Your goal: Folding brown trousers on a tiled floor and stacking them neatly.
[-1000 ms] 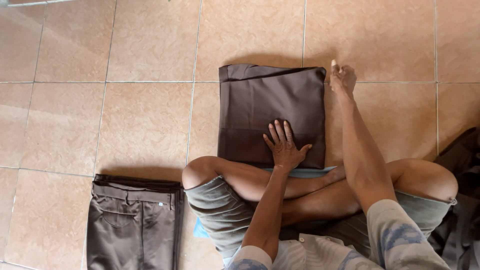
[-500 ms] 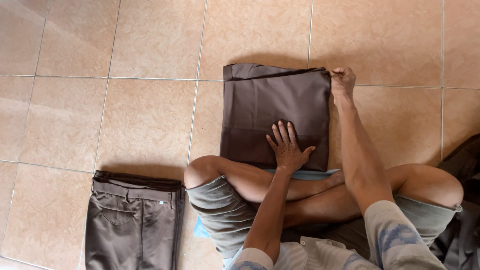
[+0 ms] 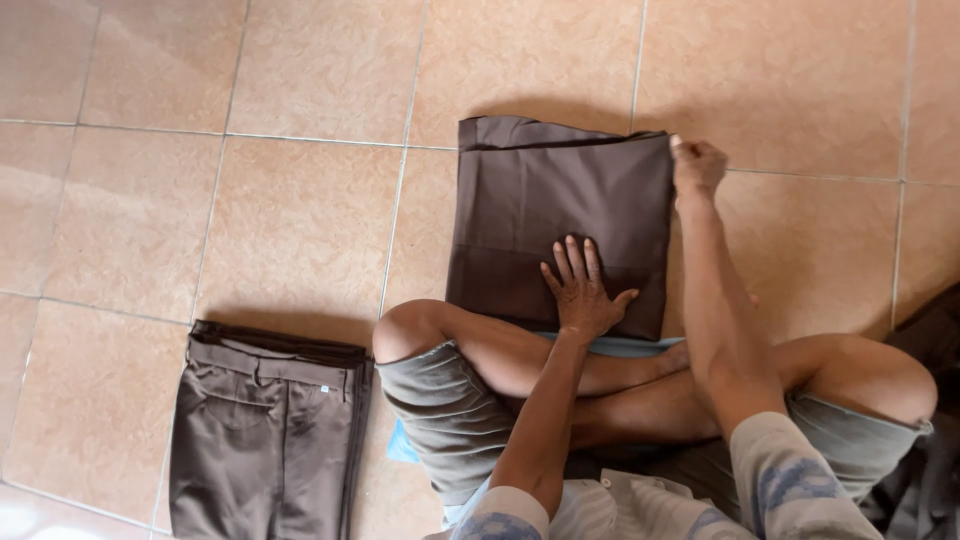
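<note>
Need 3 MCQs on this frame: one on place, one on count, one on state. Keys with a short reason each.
1. Where does the left hand rest?
A. on the near part of the folded dark brown cloth
B. on the bare tan floor tiles
C. on the brown trousers

2. How many brown garments lie on the floor?
A. one
B. two
C. four

3. How is the right hand set?
A. flat and open
B. raised in the air
C. closed at the cloth's far right corner

Key: 1 A, palm flat on the cloth; 2 B, the cloth and the trousers; 3 C, fingers curled at that corner.

Dark brown folded cloth (image 3: 560, 215), flat on tiled floor (image 3: 300, 200)
</note>
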